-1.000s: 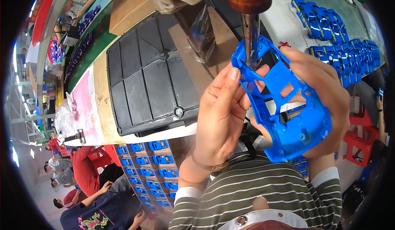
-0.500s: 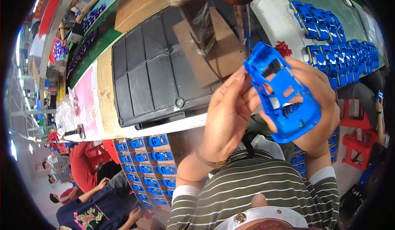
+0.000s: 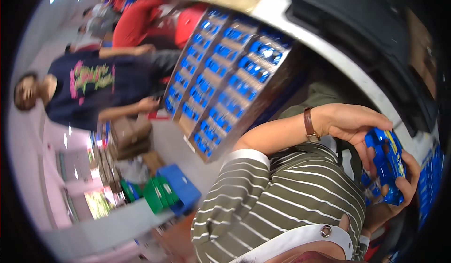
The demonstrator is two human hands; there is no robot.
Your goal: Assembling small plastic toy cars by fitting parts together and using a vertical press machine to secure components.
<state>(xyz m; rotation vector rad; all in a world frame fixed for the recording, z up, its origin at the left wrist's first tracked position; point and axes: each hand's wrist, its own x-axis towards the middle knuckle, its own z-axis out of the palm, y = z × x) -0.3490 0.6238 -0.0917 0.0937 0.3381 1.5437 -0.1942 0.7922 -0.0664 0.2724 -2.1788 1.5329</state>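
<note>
A blue plastic toy car body (image 3: pixel 381 156), a hollow shell with window openings and yellow markings along one side, is held between my two hands at the right of the view. My left hand (image 3: pixel 347 124) has its thumb over the far end of the shell and its fingers curled at the side. Closed around the near end and the right side is my right hand (image 3: pixel 408 180). A brown-strapped watch (image 3: pixel 309 124) is on my left wrist.
A divided box (image 3: pixel 188 126) of several blue car bodies stands left of me. Beyond it is a person in a dark printed shirt (image 3: pixel 101 86). A black tray (image 3: pixel 361 42) lies on the white-edged table. Green (image 3: pixel 157 195) and blue crates (image 3: pixel 181 188) sit at lower left.
My view has swung to the left, bringing the divided box and the person closer to the middle. The car body has been tilted, so its marked side shows instead of its inside.
</note>
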